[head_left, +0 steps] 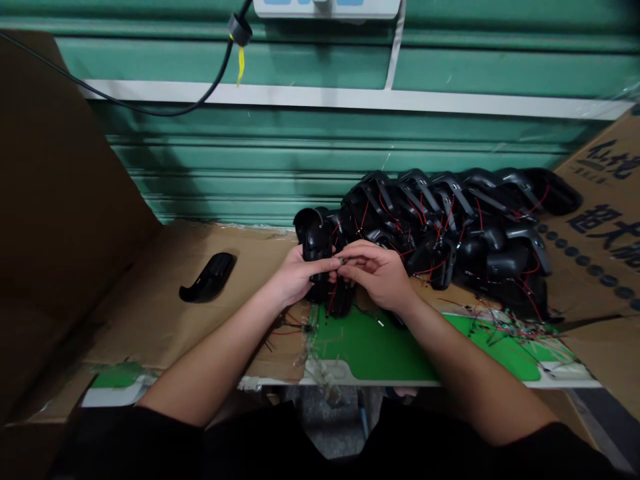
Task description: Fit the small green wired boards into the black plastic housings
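Observation:
My left hand [295, 277] is closed around a black curved plastic housing [316, 237], held upright over the work surface. Its thumb reaches across the housing toward a small greenish part [341, 261], perhaps a tiny circuit board. The fingertips of my right hand [377, 275] are pinched at that same small part, right beside the left thumb. Below the hands hang thin red and dark wires, and I cannot tell which piece they belong to. Off to the left, a single black curved shell [209, 277] lies on the cardboard.
Several black housings with red wires [440, 207] are piled at the right. A tangle of thin wires [515, 327] lies on the green mat [380, 350]. Cardboard walls [600, 220] stand at both sides. A black cable [200, 100] hangs before the green shutter [225, 160].

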Motion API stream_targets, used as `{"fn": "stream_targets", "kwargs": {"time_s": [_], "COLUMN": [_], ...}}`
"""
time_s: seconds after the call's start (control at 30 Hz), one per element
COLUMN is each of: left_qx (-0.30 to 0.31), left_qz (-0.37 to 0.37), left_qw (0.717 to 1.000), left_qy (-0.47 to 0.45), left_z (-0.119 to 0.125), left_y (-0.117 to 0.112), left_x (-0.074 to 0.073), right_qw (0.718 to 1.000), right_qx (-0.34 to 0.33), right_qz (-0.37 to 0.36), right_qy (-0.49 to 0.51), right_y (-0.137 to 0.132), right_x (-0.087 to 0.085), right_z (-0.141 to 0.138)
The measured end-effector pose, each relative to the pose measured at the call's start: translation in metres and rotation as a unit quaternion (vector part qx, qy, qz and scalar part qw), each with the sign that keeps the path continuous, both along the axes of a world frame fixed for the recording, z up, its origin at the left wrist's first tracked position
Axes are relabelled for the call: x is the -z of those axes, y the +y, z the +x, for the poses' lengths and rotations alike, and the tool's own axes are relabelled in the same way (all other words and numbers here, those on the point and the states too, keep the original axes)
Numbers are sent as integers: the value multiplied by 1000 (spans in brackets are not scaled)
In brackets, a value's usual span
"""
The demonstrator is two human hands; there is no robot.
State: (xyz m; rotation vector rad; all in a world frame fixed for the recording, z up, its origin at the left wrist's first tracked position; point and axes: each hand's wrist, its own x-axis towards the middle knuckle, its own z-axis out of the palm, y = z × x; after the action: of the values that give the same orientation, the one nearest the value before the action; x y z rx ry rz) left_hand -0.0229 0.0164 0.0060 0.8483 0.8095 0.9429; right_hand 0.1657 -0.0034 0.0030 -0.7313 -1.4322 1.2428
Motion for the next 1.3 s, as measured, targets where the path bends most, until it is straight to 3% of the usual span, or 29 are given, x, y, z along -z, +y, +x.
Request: {"fn": "stream_targets", "kwargs": {"time_s": [0.13,0.3,0.43,0.73,1.03,1.3], "left_qx": [-11,-55,-28,10,4,2], "left_qz": [8,20,64,59,85,119], "left_qw": [1000,998,997,998,996,992], "left_qy": [-1,22,37,29,33,49], "left_z": [1,5,11,18,20,21], "left_y": [1,2,-4,-16,-21,-23], "left_x": [-1,7,12,10,9,7], "right_qw": [999,999,999,971,962,926], "right_qx": [34,-13,15,196,203,221], "right_qz": [1,-43,-45,118,153,251], "right_qy": [-9,11,23,-67,-101,-178], "right_y": [0,2,4,9,8,8], "right_x": [-5,-10,-5,7,9,11], "right_z": [5,11,8,4,5,6]}}
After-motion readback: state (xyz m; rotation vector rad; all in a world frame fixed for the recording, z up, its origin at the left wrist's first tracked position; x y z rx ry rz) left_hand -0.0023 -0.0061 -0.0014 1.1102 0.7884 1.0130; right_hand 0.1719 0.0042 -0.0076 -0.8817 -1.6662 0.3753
